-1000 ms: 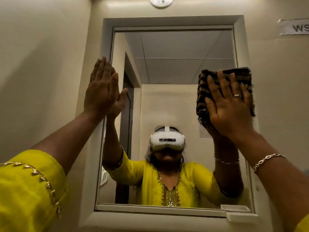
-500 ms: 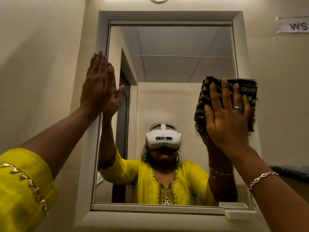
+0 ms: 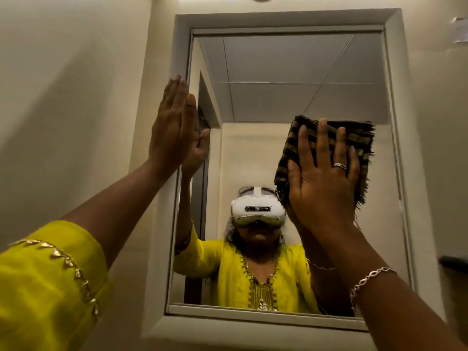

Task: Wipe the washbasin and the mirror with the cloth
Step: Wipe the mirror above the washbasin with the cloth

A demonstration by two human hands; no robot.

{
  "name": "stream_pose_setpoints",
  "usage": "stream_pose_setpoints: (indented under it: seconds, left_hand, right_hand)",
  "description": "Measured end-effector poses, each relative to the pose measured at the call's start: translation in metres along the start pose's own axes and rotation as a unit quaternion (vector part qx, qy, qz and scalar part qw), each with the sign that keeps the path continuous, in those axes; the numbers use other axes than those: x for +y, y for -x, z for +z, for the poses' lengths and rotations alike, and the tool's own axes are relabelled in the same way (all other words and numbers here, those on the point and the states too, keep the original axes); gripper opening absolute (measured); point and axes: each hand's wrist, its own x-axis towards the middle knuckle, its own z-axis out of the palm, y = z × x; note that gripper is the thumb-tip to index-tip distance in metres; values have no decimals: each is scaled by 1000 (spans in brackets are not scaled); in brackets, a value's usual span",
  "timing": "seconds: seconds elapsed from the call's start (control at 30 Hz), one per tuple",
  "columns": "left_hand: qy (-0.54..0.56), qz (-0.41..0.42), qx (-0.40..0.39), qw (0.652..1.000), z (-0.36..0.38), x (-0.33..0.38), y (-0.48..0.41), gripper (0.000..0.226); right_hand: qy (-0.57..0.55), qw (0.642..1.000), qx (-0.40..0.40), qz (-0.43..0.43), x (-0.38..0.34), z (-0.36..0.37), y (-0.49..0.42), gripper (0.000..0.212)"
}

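A framed mirror [image 3: 291, 102] fills the wall ahead and reflects a person in a yellow top. My right hand [image 3: 323, 183] lies flat, fingers spread, pressing a folded dark striped cloth [image 3: 359, 143] against the glass in the mirror's right half, at mid height. My left hand [image 3: 174, 127] is flat and upright with fingers together, resting on the mirror's left frame edge and holding nothing. The washbasin is out of sight below the view.
Cream walls flank the mirror's pale frame [image 3: 162, 224]. A white sill [image 3: 253, 323] runs under the glass. A dark ledge [image 3: 453, 260] juts out at the right edge. A paper label [image 3: 459, 29] hangs high on the right wall.
My right hand has slid the cloth downward and leftward on the glass, from the mirror's right edge toward its middle. My left hand stays on the left frame.
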Motion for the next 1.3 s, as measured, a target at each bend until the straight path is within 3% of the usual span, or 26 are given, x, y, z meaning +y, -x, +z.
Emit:
stream_pose_setpoints:
  seconds: [0.07,0.2,0.37,0.57,0.77,1.0,1.3]
  left_hand:
    - [1,-13,19,1000,2,-1,1,68]
    - [77,109,79,988,-38,17,7,46]
    - [255,-22,-36,966,-71,39,13,50]
    - [351,-68,-38,933,-78,41,10,55]
    - [343,-70,-58,935,-80,41,8,56]
    - [263,-53,-41,963,-75,43,8,55]
    - [211,-34,-28,976,-73,43,8,54]
  right_hand:
    - [-3,1000,0,-13,-18,3,1,59]
    - [-23,999,12,-39,-60,13,2,56]
    - [-36,997,8,-63,-100,20,-4,57]
    - [-42,994,-22,-99,-139,24,-14,59]
    - [-53,992,-15,-116,-142,28,2,57]
    - [-67,986,-36,-148,-133,25,38,56]
    - [-63,988,-43,-136,-95,18,41,55]
